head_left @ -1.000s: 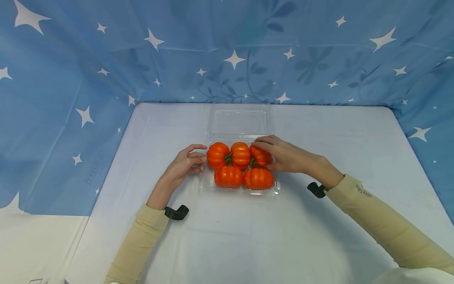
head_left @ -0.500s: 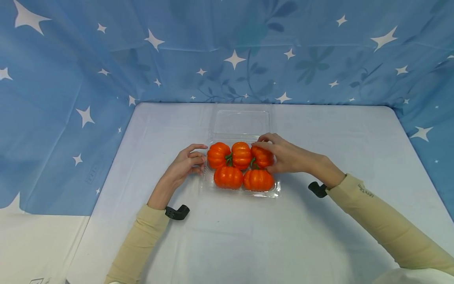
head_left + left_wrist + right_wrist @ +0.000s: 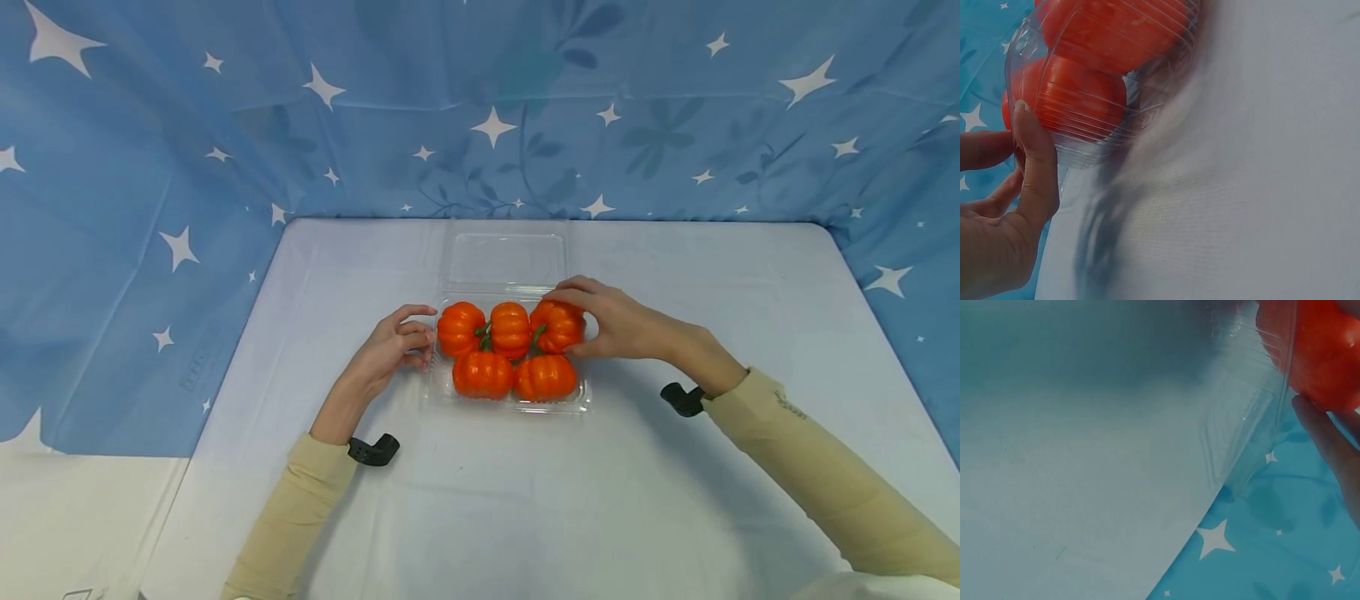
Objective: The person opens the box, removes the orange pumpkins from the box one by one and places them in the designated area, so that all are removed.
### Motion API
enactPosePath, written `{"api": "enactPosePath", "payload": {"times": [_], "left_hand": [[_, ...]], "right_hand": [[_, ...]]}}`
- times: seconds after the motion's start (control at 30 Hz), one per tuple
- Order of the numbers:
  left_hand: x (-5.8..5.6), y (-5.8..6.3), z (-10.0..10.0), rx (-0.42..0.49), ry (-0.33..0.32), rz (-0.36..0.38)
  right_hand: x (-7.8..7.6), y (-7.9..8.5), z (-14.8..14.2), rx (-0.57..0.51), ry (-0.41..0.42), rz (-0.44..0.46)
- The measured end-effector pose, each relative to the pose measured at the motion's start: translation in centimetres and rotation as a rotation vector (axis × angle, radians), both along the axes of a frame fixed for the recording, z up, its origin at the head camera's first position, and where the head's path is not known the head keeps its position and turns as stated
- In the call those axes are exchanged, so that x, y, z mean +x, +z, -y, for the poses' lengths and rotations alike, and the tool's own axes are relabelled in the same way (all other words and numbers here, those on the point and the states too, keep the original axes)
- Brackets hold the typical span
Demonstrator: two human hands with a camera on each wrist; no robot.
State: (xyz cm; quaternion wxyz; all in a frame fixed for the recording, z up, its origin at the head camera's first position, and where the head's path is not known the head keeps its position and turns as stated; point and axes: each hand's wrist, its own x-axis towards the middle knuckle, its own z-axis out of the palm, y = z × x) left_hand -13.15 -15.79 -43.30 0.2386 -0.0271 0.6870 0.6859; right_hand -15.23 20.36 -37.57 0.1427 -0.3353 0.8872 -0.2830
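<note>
An open clear plastic clamshell box (image 3: 551, 407) sits mid-table with several small orange pumpkins in it. Three are in the back row: left (image 3: 461, 328), middle (image 3: 510, 330) and right (image 3: 558, 323). Two more, left (image 3: 483, 374) and right (image 3: 546, 377), fill the front. My right hand (image 3: 626, 323) grips the back right pumpkin between thumb and fingers. Seen from the right wrist, that pumpkin (image 3: 1325, 359) stands partly above the box rim. At the box's left side, my left hand (image 3: 392, 346) pinches the rim, with the thumb (image 3: 1036, 169) against the wall in the left wrist view.
The box's lid (image 3: 506, 258) lies folded back flat behind it. A white cloth covers the table (image 3: 480, 500). Blue fabric with white stars (image 3: 495, 75) hangs along the back and sides. Each wrist carries a black camera mount, such as the left one (image 3: 375, 450).
My right hand has shifted slightly right and back, and the pumpkin in it has turned and moved a little, showing more of its surface. The left hand stays in place.
</note>
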Motion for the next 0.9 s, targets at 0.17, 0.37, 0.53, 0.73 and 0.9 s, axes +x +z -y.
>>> {"api": "enactPosePath", "payload": {"times": [0.17, 0.37, 0.53, 0.73, 0.9], "left_hand": [[0.0, 0.1, 0.0, 0.003, 0.000, -0.002], [0.0, 0.1, 0.0, 0.014, -0.004, 0.002], [-0.1, 0.0, 0.0, 0.016, -0.011, 0.005], [-0.1, -0.1, 0.2, 0.022, -0.008, 0.004], [-0.1, -0.1, 0.3, 0.028, -0.014, 0.004]], "right_hand": [[0.2, 0.0, -0.7, -0.064, -0.010, -0.017], [0.3, 0.0, -1.8, -0.157, -0.046, -0.010], [0.4, -0.3, -2.5, -0.232, -0.100, 0.028], [0.5, -0.8, -3.0, -0.287, -0.189, 0.057], [0.3, -1.4, -3.6, -0.315, -0.272, 0.065]]}}
